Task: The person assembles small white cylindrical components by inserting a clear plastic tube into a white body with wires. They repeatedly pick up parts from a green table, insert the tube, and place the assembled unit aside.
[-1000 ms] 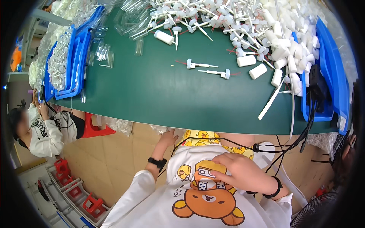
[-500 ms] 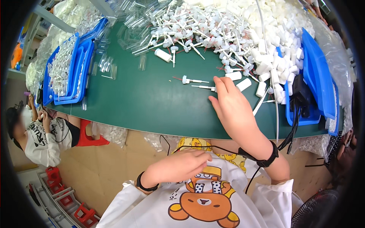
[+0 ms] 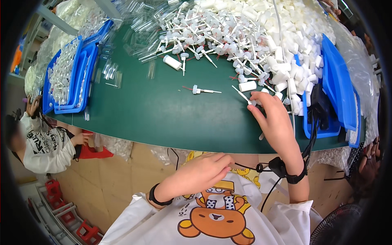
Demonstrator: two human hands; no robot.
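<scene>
My right hand (image 3: 271, 120) is over the right part of the green table, thumb and forefinger pinched on a white thin-stemmed part (image 3: 241, 94) whose stem points up and left. Its other end is hidden by the fingers. A similar stemmed part with a pale cap and red thread (image 3: 197, 90) lies alone on the table to the left. Beside my right hand lies a white cylinder (image 3: 247, 86); others are partly covered by the hand. My left hand (image 3: 208, 169) hovers over my lap, its fingers loosely stretched and nothing visible in them.
A heap of stemmed parts (image 3: 204, 34) and a pile of white cylinders (image 3: 302, 61) cover the back. Clear tubes (image 3: 112, 69) lie left. Blue trays stand left (image 3: 87, 77) and right (image 3: 339, 81). A white cable (image 3: 281, 28) crosses the right. Another person (image 3: 45, 143) sits at left.
My right hand has moved right and toward me, taking one stemmed part off the table; that part is now tilted in its fingers. My left hand stays over my lap.
</scene>
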